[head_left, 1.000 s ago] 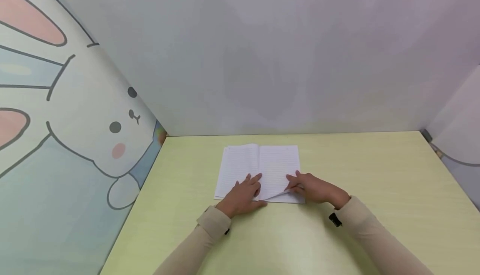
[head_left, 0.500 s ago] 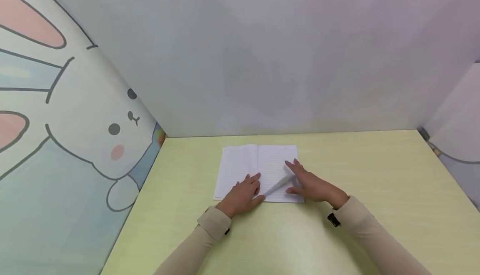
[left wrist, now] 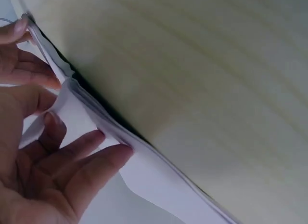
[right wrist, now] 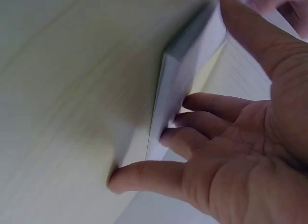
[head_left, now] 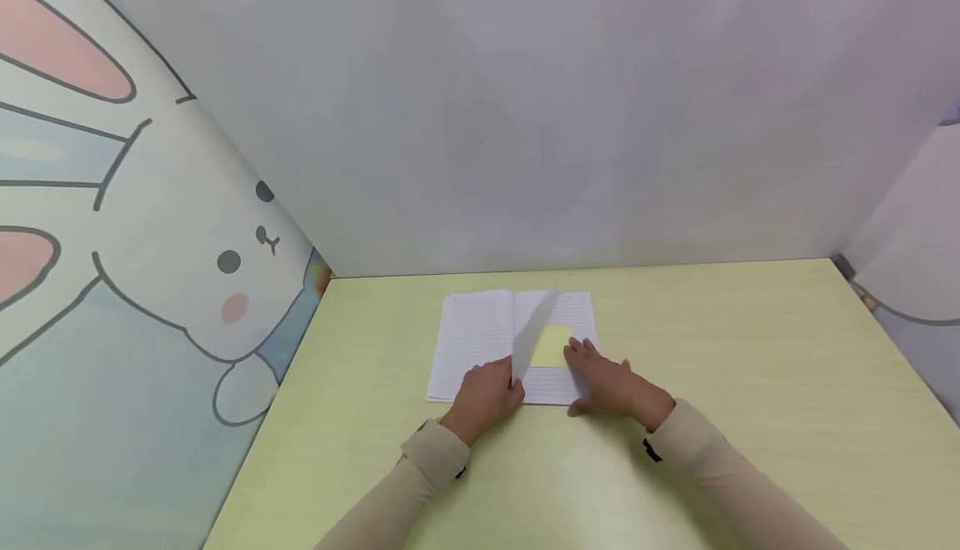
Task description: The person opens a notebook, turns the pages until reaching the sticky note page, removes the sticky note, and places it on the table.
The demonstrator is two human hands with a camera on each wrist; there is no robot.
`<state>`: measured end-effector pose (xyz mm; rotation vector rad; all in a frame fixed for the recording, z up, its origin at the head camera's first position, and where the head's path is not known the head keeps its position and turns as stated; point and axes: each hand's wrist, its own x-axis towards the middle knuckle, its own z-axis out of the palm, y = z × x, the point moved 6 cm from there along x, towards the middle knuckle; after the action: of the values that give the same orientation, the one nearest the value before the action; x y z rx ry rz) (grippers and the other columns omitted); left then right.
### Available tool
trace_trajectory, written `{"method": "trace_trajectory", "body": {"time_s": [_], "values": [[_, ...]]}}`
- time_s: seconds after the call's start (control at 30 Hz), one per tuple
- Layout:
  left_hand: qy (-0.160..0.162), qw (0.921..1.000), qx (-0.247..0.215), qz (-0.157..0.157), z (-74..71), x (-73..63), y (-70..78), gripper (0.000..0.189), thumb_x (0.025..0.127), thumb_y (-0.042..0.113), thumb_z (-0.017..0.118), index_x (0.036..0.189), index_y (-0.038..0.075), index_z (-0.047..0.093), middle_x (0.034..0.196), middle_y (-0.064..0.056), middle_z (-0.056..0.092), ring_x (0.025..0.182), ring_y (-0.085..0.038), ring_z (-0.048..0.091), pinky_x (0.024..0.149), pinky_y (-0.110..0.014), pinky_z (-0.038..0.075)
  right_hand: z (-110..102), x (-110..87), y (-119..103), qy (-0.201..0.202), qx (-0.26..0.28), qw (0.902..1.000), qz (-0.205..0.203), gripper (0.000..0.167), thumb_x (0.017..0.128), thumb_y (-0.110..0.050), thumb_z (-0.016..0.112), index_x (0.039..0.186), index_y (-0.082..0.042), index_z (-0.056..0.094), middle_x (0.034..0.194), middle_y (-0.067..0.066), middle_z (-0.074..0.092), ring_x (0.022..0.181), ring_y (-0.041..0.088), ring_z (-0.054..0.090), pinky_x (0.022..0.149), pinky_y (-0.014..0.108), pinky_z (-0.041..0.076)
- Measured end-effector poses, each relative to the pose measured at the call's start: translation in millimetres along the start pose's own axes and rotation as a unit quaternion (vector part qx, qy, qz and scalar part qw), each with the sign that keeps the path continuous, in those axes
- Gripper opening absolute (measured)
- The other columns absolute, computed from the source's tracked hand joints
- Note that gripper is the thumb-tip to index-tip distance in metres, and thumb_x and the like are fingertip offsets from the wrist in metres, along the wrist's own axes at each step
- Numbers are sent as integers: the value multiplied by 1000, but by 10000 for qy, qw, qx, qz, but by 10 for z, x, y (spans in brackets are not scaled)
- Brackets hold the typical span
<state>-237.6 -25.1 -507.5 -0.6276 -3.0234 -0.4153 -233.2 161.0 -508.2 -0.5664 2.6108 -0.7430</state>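
A lined notebook (head_left: 472, 329) lies spread on the table, near its middle. One page (head_left: 534, 329) stands up from the spine, and its lower edge is pinched between the thumb and index finger of my left hand (head_left: 483, 400). In the left wrist view, that hand's other fingertips rest on the left pages by the bottom edge. Beneath the lifted page, a pale yellow paper square (head_left: 551, 346) shows on the right-hand page. My right hand (head_left: 609, 382) lies flat over the lower right of the notebook, fingertips at the yellow square. In the right wrist view its little finger (right wrist: 144, 177) reaches the tabletop.
The light yellow-green wood-grain table (head_left: 750, 350) runs back to a plain grey-white wall (head_left: 525, 117). A wall with a cartoon rabbit (head_left: 180, 225) borders the left side. Another wall panel (head_left: 915, 233) stands at the right edge.
The page has risen from the right side and turned toward the left, uncovering the yellow square. My left hand has gone from pressing to pinching it; my right hand has let go and lowered.
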Motion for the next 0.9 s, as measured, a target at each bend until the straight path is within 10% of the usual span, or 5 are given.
{"method": "trace_trajectory", "body": {"time_s": [0.33,0.9], "values": [[777,9875,-343,-1330,-164,-74,-247,24,85,21,65,89,-3,64,76,-19,71,68,-39,69,59,-48,52,18,7,-36,-250,-281,9992,151,90,88,-27,78,156,2,27,168,22,17,155,44,16,101,86,19],[202,9672,41,-2533,-354,-180,-792,38,92,35,57,68,6,59,69,-13,67,59,-25,60,54,-43,47,-22,-22,-43,-341,-191,9992,123,89,90,-30,76,156,4,27,167,23,18,154,46,17,101,86,18]]}}
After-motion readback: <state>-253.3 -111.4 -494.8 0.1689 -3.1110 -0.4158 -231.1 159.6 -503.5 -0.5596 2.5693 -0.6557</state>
